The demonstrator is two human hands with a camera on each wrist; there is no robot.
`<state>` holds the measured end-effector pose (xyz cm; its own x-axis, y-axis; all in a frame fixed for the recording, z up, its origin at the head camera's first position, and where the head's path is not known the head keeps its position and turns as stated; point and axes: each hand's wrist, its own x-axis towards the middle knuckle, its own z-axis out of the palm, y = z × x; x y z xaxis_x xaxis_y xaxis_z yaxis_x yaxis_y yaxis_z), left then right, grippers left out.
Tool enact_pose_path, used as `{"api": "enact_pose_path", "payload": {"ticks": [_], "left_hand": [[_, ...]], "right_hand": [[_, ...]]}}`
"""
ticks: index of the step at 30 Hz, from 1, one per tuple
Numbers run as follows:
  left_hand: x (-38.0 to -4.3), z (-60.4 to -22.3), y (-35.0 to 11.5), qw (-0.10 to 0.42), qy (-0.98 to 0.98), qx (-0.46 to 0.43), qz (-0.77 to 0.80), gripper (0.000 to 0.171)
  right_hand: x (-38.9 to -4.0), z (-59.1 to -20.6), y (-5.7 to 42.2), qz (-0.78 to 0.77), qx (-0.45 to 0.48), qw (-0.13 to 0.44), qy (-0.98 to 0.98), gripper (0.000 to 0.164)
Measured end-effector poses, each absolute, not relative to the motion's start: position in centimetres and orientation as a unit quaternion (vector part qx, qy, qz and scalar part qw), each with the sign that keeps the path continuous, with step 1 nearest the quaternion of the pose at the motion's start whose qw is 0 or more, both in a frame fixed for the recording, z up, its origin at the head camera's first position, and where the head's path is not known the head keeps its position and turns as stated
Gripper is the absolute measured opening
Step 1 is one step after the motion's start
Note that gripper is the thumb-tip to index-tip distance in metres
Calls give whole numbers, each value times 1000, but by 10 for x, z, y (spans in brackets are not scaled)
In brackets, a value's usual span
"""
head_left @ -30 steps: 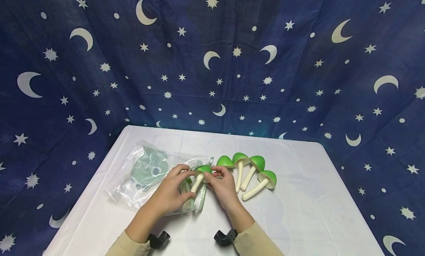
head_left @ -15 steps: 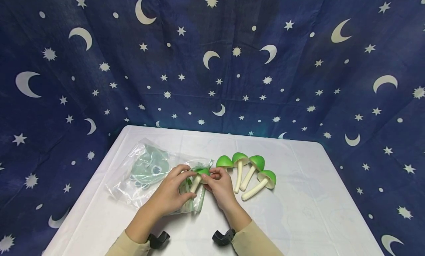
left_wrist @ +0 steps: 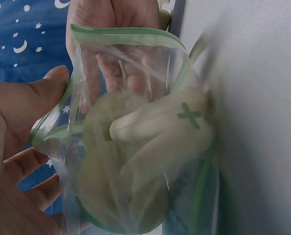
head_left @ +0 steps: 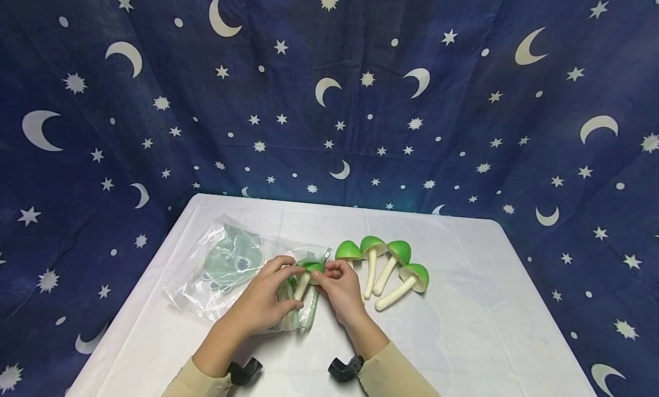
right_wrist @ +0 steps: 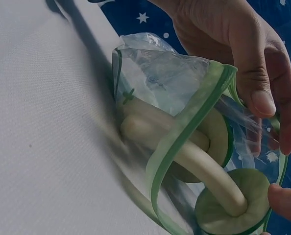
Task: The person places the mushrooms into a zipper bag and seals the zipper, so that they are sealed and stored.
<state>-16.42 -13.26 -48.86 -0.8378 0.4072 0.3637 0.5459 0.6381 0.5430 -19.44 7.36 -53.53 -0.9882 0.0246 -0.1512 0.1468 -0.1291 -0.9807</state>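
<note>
In the head view my right hand pinches a toy mushroom by its green cap, the pale stem angled toward me. This mushroom lies in the mouth of a clear zip bag with a green seal strip. My left hand is at that mouth, thumb and fingertips spread apart against the plastic. The right wrist view shows the mushroom's stem crossing the green strip, another mushroom behind the plastic. Through the bag in the left wrist view I see two stems and pale cap undersides.
Several more green-capped mushrooms lie fanned out to the right of my right hand. A pale green cartoon print marks the bag's far left part. All of it rests on a white-covered table, before a blue star-and-moon cloth.
My right hand and the mushroom it pinches have shifted slightly left, farther into the bag's mouth. My left hand, the bag and the fanned mushrooms stay nearly where they were.
</note>
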Motion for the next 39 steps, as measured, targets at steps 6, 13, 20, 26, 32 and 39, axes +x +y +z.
{"api": "enact_pose_path", "payload": {"ticks": [6, 13, 20, 26, 32, 39], "left_hand": [[-164, -488, -132, 108, -899, -266, -330, 67], [-165, -489, -132, 135, -893, -276, -328, 69], [-166, -490, -132, 138, -892, -277, -330, 70], [-166, -490, -132, 146, -889, -282, -330, 70], [-165, -489, -133, 143, -889, -281, -331, 70], [-164, -487, -133, 140, -890, -276, -335, 71]], "right_hand": [[-193, -533, 75, -736, 49, 56, 673, 41], [-192, -532, 76, -731, 33, 64, 678, 39], [-190, -531, 76, -698, -9, 61, 713, 36], [-188, -533, 79, -686, -40, 78, 722, 33], [-190, -537, 82, -725, -23, 78, 684, 38], [-189, -536, 80, -749, -15, 102, 654, 39]]}}
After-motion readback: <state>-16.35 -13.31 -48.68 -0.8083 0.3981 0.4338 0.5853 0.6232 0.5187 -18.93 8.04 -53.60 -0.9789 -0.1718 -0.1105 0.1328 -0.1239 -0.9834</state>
